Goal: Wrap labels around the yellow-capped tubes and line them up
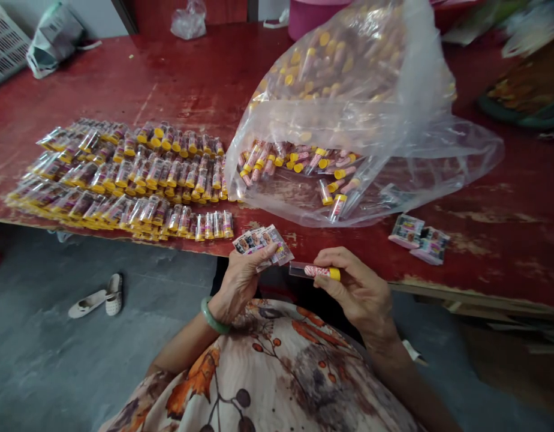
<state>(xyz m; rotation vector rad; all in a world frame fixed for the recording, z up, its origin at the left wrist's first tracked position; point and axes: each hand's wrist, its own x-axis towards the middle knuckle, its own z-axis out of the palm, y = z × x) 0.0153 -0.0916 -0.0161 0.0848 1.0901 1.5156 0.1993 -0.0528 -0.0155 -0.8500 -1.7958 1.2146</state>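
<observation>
From where I stand, the left grip (239,279) is clamped on a fan of printed cards (258,239). Just to its right, the right grip (358,294) pinches a clear tube (312,271) near its yellow cap, the other end toward the cards. Beyond and left of the left grip, filled tubes (160,171) lie stacked on the red worktop (124,78); beyond the right grip sits a plastic bag (349,127) of similar ones, with card bundles (407,230) to the right.

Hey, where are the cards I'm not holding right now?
In the head view, the two card stacks lie right of centre on the red table, just in front of the clear plastic bag, beyond your right hand.
</observation>
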